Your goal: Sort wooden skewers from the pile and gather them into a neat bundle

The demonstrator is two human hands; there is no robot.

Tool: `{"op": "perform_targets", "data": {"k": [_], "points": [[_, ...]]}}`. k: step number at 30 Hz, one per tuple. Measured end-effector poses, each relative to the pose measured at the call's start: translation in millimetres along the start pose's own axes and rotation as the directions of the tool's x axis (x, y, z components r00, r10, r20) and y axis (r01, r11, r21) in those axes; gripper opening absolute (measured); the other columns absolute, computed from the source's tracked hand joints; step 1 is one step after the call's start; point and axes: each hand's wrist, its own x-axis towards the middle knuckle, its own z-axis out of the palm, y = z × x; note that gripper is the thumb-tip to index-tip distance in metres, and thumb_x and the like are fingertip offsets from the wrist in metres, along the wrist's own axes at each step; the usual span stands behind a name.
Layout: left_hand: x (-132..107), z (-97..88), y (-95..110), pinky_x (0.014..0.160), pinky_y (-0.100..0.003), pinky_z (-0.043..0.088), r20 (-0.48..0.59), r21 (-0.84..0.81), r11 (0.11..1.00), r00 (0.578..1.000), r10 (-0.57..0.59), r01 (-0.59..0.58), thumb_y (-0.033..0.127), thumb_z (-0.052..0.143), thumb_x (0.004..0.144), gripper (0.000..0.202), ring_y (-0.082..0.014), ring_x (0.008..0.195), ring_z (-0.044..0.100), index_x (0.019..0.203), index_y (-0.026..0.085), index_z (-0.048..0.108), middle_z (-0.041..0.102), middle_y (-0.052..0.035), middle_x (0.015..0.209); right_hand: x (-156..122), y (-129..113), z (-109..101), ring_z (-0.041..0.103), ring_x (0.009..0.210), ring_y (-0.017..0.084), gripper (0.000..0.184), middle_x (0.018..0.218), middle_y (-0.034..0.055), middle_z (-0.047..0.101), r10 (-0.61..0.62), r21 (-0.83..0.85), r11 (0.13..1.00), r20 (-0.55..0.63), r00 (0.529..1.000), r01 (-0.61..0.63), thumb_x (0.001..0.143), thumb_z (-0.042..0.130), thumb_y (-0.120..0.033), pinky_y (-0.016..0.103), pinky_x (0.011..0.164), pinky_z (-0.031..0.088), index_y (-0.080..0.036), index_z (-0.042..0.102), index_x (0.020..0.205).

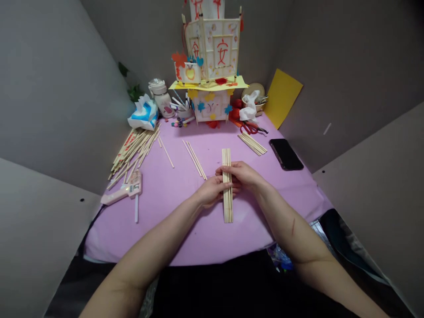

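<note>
Several wooden sticks (228, 207) lie side by side as a flat bundle, held upright in view above the pink cloth. My left hand (212, 191) grips the bundle from the left, its thumb across the front. From the right, my right hand (243, 175) holds the same bundle slightly higher, thumb over the sticks and fingers behind. Some fingers of both hands are hidden behind the wood. Beyond my left hand a few loose sticks (194, 160) lie on the cloth. A short row of sticks (252, 144) lies farther right.
A pink glue gun (122, 192) and a large stick pile (134, 148) are at left. A phone (285, 154) and red-handled scissors (249, 128) are at right. At the back stand a paper lantern (221, 51), a tissue pack (144, 114) and a bottle (162, 98).
</note>
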Motion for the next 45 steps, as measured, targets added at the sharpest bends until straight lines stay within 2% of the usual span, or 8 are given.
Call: {"op": "perform_targets", "data": {"k": [5,8,11,20,25,34,40,45], "points": [[6.8,2.5,33.8,0.085,-0.041,0.055,0.034,0.146,0.980,0.991,0.133,-0.136,0.020,0.072,0.075,0.018,-0.0200,0.078,0.071,0.089,0.008,0.070,0.074,-0.0127,0.087,-6.5,-37.4,6.4,0.052,0.050,0.009,0.028,0.061,0.0009,0.064,-0.173,-0.147,0.974,-0.007,0.985,0.170,0.079,0.067,-0.040,0.019,0.043,0.040,-0.014,0.072,0.087],[15.8,3.3,71.1,0.094,-0.045,0.052,0.149,0.218,0.890,0.915,0.375,-0.400,0.024,0.074,0.074,0.023,-0.0232,0.089,0.071,0.091,0.009,0.071,0.074,-0.0113,0.092,-12.2,-83.4,14.7,0.055,0.056,0.010,0.035,0.070,0.0012,0.066,-0.384,-0.241,0.890,0.063,0.921,0.387,0.081,0.067,-0.046,0.019,0.045,0.041,-0.015,0.072,0.095],[27.7,-0.8,92.1,0.097,-0.047,0.051,0.196,0.246,0.797,0.834,0.516,-0.551,0.028,0.076,0.073,0.026,-0.0254,0.094,0.070,0.090,0.010,0.071,0.074,-0.0104,0.094,-9.9,-111.1,18.7,0.056,0.059,0.010,0.037,0.076,0.0020,0.067,-0.451,-0.306,0.831,0.118,0.885,0.465,0.082,0.067,-0.048,0.018,0.046,0.041,-0.015,0.072,0.097],[45.1,-27.5,56.5,0.096,-0.048,0.051,0.137,0.367,0.764,0.843,0.520,-0.531,0.038,0.070,0.079,0.031,-0.0269,0.097,0.070,0.093,0.010,0.070,0.075,-0.0129,0.095,9.0,-81.5,7.2,0.060,0.064,0.011,0.033,0.095,0.0069,0.072,-0.386,-0.380,0.825,0.161,0.908,0.418,0.086,0.061,-0.042,0.019,0.048,0.046,-0.015,0.071,0.102],[37.0,-22.8,62.4,0.093,-0.046,0.052,0.165,0.424,0.730,0.838,0.520,-0.536,0.041,0.069,0.080,0.034,-0.0267,0.098,0.069,0.096,0.011,0.069,0.074,-0.0137,0.100,4.0,-96.1,4.5,0.066,0.094,0.019,0.049,0.122,0.0109,0.067,-0.390,-0.307,0.831,0.274,0.879,0.464,0.077,0.072,-0.031,0.025,0.067,0.056,-0.018,0.062,0.123],[34.2,-14.9,63.3,0.094,-0.045,0.051,0.089,0.408,0.776,0.867,0.491,-0.481,0.039,0.073,0.074,0.031,-0.0260,0.094,0.069,0.087,0.011,0.072,0.075,-0.0113,0.091,-0.6,-95.6,12.3,0.070,0.083,0.019,0.032,0.105,0.0100,0.074,-0.303,-0.373,0.854,0.208,0.930,0.362,0.082,0.068,-0.033,0.021,0.051,0.052,-0.018,0.068,0.110],[36.1,-13.1,64.9,0.093,-0.043,0.051,0.036,0.362,0.797,0.862,0.506,-0.483,0.038,0.077,0.069,0.031,-0.0250,0.093,0.069,0.086,0.012,0.072,0.075,-0.0093,0.089,-2.0,-96.8,19.1,0.069,0.093,0.019,0.024,0.105,0.0095,0.074,-0.313,-0.293,0.883,0.215,0.925,0.367,0.080,0.068,-0.024,0.025,0.068,0.057,-0.016,0.069,0.103],[38.5,-11.8,60.4,0.088,-0.041,0.053,0.035,0.358,0.789,0.852,0.522,-0.499,0.042,0.074,0.072,0.033,-0.0234,0.086,0.069,0.084,0.011,0.071,0.073,-0.0090,0.083,-3.3,-94.5,18.9,0.069,0.082,0.018,0.028,0.104,0.0108,0.074,-0.294,-0.304,0.889,0.197,0.935,0.343,0.080,0.068,-0.027,0.022,0.057,0.053,-0.016,0.069,0.106]]}}
